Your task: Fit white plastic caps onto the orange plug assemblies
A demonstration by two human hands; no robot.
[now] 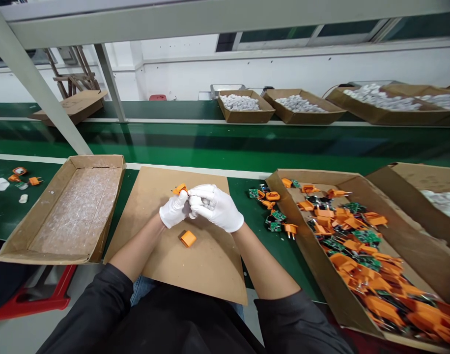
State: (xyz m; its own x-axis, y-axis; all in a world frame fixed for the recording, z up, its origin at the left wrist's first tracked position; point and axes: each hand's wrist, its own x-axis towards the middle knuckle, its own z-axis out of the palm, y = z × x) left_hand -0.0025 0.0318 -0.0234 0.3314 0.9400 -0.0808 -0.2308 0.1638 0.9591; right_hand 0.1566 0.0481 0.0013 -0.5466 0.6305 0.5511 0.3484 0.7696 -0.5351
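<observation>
My left hand (174, 210), in a white glove, is closed on an orange plug part (180, 189) with metal pins pointing left. Right beside it, my gloved right hand (219, 206) has its fingers pinched together against the left fingertips. What lies between the right fingers is mostly hidden by the glove. Both hands are above a brown cardboard sheet (195, 273). Below them on that sheet rests an orange plastic shell (188, 239) with an open end facing left.
A carton (302, 255) of orange plugs and green circuit boards (368, 237) stands at right, with loose ones (274, 221) beside it. A shallow cardboard tray (24, 223) lies at left, near a few orange parts (35, 181). Boxes of white pieces (241, 102) line the back ledge.
</observation>
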